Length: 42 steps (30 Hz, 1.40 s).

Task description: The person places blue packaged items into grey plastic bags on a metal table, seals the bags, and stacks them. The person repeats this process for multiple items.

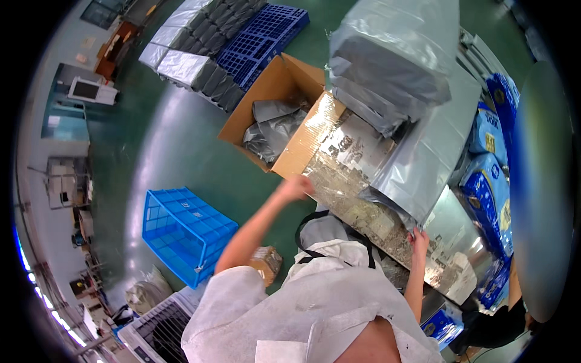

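Observation:
My right hand [418, 238] pinches the near corner of a grey plastic bag [417, 175], which lies flat across the metal-topped worktable [345, 187]. My left hand [295, 188] is closed at the table's left edge, just below the cardboard box; its fingers are slightly blurred, and I cannot make out anything in them. Behind the flat bag rises a tall stack of grey plastic bags [393, 54]. Crumpled grey plastic [275, 130] lies inside the open cardboard box [296, 142] beside the table.
A blue plastic crate [187, 233] stands on the green floor at left. Grey bundles [187, 66] sit on a blue pallet [263, 39] farther off. Blue printed packages [487, 193] line the table's right side. Another person's dark sleeve [505, 323] shows at lower right.

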Each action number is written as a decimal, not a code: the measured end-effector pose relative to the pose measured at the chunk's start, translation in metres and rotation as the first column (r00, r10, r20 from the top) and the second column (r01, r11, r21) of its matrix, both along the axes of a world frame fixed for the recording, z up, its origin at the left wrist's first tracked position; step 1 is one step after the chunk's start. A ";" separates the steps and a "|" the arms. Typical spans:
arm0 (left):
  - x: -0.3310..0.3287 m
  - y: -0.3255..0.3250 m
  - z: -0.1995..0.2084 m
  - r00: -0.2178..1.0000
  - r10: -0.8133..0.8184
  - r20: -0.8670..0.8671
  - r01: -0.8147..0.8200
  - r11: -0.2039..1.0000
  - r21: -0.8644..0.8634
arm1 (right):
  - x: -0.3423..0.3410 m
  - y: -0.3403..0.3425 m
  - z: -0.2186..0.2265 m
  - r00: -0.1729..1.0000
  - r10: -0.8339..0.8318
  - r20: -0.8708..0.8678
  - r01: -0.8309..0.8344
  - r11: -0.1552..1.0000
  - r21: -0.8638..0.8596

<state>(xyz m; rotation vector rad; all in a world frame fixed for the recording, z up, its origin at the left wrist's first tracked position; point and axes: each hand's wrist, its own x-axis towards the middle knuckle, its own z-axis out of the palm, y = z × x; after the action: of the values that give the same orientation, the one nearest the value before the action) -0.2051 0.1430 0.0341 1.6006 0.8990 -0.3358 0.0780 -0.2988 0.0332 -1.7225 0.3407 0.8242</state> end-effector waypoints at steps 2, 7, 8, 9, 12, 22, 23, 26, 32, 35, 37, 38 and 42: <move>-0.047 0.093 0.022 0.967 0.253 0.007 -0.252 0.958 0.136 | 0.002 -0.011 -0.011 1.000 -0.017 -0.005 0.017 1.000 -0.003; -0.052 0.241 0.049 0.608 0.595 0.525 -0.740 0.664 0.104 | -0.003 -0.014 -0.008 0.989 -0.147 0.012 0.147 0.989 -0.032; -0.032 0.251 0.050 0.489 0.644 0.588 -0.821 0.568 0.060 | -0.009 -0.011 -0.009 0.983 -0.183 0.014 0.183 0.983 -0.033; -0.010 0.254 0.043 0.468 0.644 0.605 -0.836 0.546 0.066 | -0.017 -0.008 -0.009 0.972 -0.232 0.035 0.233 0.972 -0.031; 0.038 0.240 -0.004 0.846 0.436 0.306 -0.531 0.732 0.427 | -0.036 -0.006 -0.014 0.950 -0.296 0.095 0.300 0.954 -0.022; -0.022 0.242 -0.117 0.882 -0.275 -0.383 0.368 0.909 0.194 | -0.032 0.027 0.017 0.776 0.132 0.617 0.202 0.875 -0.441; -0.007 0.227 -0.092 0.965 -0.131 -0.229 0.159 0.981 0.108 | -0.036 0.029 0.034 0.747 0.157 0.645 0.216 0.862 -0.460; -0.010 0.219 -0.039 0.943 -0.067 -0.327 0.220 0.860 0.460 | -0.048 0.044 0.076 0.634 0.299 0.713 0.199 0.828 -0.525; 0.047 0.144 0.084 0.992 -0.111 -0.054 0.105 0.540 0.835 | -0.043 0.082 0.117 0.463 0.535 0.707 -0.132 0.830 -0.542; 0.125 0.031 0.111 0.888 -0.330 0.321 0.172 0.885 0.433 | -0.011 0.097 0.112 0.430 0.590 0.683 -0.293 0.807 -0.513; 0.177 -0.050 0.107 0.716 -0.452 0.532 0.455 0.880 0.135 | 0.008 0.094 0.097 0.422 0.684 0.594 -0.431 0.728 -0.533; 0.195 -0.092 0.109 0.662 -0.547 0.512 0.568 0.812 0.134 | 0.010 0.095 0.092 0.361 0.738 0.570 -0.473 0.672 -0.570; 0.215 -0.167 0.016 0.432 -0.896 0.100 0.664 0.392 0.637 | 0.003 0.096 0.055 0.202 0.883 0.423 -0.501 0.465 -0.730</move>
<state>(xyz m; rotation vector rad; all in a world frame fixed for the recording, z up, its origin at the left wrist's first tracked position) 0.0100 -0.0237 0.0506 2.4535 -0.3064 -0.3987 0.0807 -0.2029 0.0881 -2.5436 -1.1362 0.5142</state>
